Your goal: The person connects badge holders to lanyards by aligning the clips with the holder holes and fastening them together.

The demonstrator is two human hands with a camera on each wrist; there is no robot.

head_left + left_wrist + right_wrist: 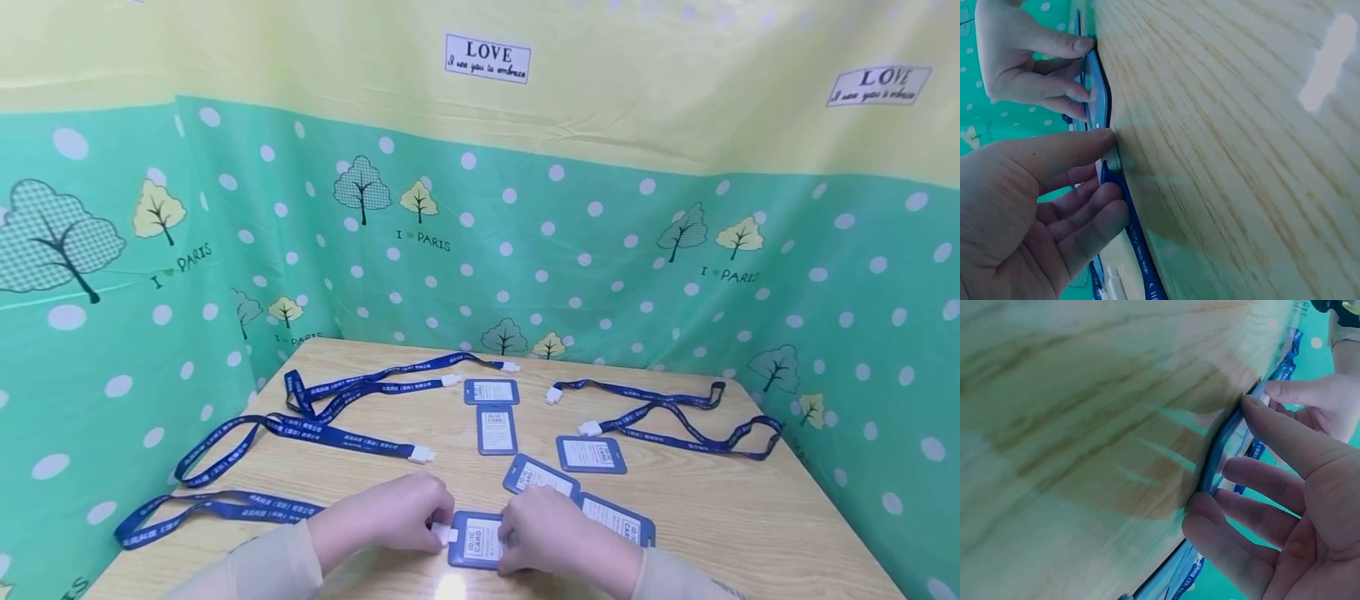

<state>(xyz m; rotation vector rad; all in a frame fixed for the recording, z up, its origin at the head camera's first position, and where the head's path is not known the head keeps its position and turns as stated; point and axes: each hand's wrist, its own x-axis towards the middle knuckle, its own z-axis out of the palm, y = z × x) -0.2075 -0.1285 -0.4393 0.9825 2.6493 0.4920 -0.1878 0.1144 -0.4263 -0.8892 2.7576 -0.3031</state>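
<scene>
Close to the front edge of the table lies a blue ID card holder (pixel 474 557) with a white card face. My right hand (pixel 551 533) holds it by its right end, thumb and fingers on its edges in the right wrist view. At its left end, my left hand (pixel 397 512) pinches the white plastic clip (pixel 442 532) of a navy lanyard (pixel 255 506). The clip meets the holder's slotted end; whether it is fastened cannot be told. From the clip, the printed strap (pixel 1138 250) runs back under the left hand in the left wrist view.
Two card holders (pixel 542 477) (pixel 617 518) lie just beyond the right hand. More holders (pixel 497 429) (pixel 591 454) (pixel 491 392) lie farther back. Navy lanyards with white clips spread at left (pixel 352 440) and right (pixel 697 442). A patterned curtain (pixel 525 250) hangs behind the wooden table.
</scene>
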